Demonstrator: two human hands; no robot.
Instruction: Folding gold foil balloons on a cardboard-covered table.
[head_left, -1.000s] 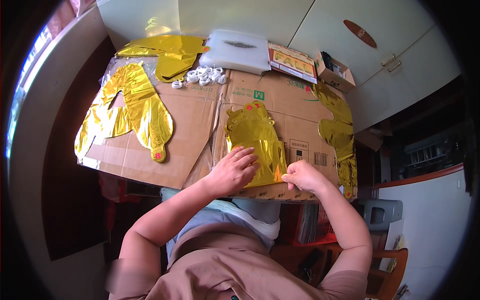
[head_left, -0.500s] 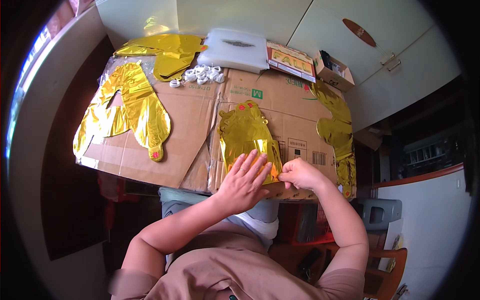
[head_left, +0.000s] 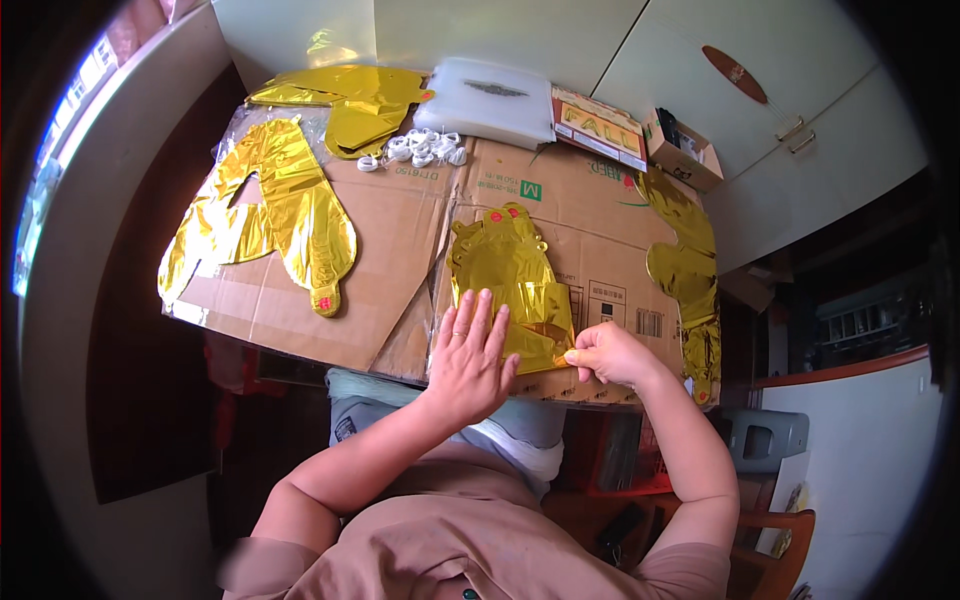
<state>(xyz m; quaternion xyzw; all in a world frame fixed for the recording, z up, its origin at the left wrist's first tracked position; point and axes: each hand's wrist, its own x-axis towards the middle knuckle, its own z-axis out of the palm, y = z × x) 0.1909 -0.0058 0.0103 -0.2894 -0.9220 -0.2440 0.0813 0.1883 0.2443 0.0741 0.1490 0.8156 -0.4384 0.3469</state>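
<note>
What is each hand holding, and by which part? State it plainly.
The right hand pinches the gold foil balloon at its near folded corner. The left hand lies flat on its near edge, gripping nothing.

The left hand (head_left: 470,352) lies flat with fingers spread, while the right hand (head_left: 608,353) curls in a pinching grip.

Left hand (head_left: 470,355) a second ago lies flat on lower part of gold foil balloon (head_left: 510,285); half a second ago lifts off toward body, fingers spread. Now down again at balloon's near left edge, palm partly off surface edge. Right hand (head_left: 608,353) shifts slightly right, pinches balloon's near right corner. Balloon's lower end now looks folded up over itself, though crease hard to make out. Balloon sits slightly nearer surface edge.
</note>
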